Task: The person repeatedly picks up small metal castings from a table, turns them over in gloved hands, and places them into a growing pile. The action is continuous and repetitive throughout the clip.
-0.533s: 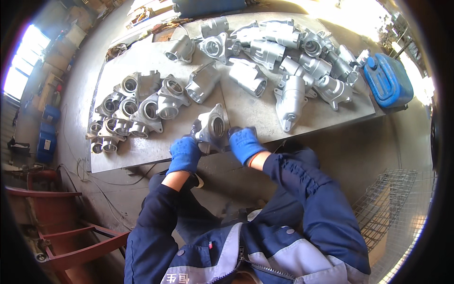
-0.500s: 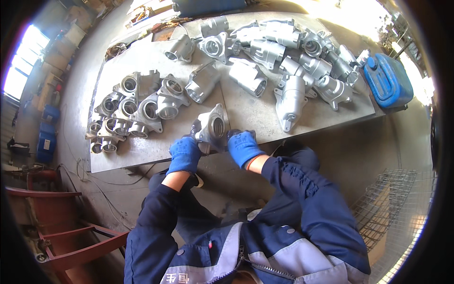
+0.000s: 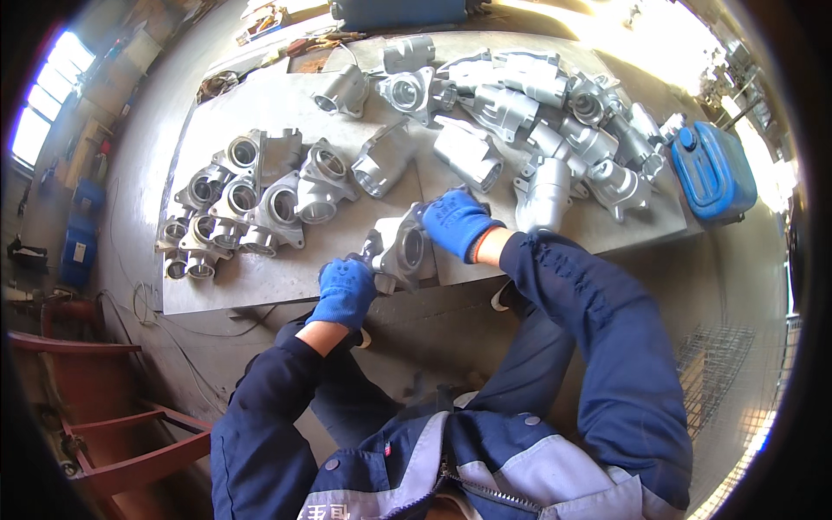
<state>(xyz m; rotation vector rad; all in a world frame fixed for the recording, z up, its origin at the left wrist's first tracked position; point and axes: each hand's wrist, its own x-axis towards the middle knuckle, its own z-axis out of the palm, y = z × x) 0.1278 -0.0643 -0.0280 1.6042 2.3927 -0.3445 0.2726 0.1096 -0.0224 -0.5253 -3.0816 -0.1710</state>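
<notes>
A silvery cast-metal housing (image 3: 407, 250) with a round bore and a flange is held tilted over the table's near edge. My left hand (image 3: 343, 293), in a blue glove with dark fingers, closes on its left side. At the upper right corner of the flange, the gloved fingers of my right hand (image 3: 455, 221) are bent around the edge; their tips are partly hidden. Just beyond lies another cast housing (image 3: 385, 159) on its side. A larger ribbed housing (image 3: 469, 152) rests behind my right hand.
The grey metal table (image 3: 234, 290) carries a cluster of short flanged castings (image 3: 238, 198) at left and a heap of longer housings (image 3: 548, 186) at right. A blue jerrycan (image 3: 715, 169) stands at the right corner. Red metal framing (image 3: 130, 420) is at lower left, wire mesh (image 3: 715, 364) at lower right.
My right hand has moved up and slightly right, onto the housing's upper flange corner. The housing has shifted a little right and down, with my left hand still on it.
</notes>
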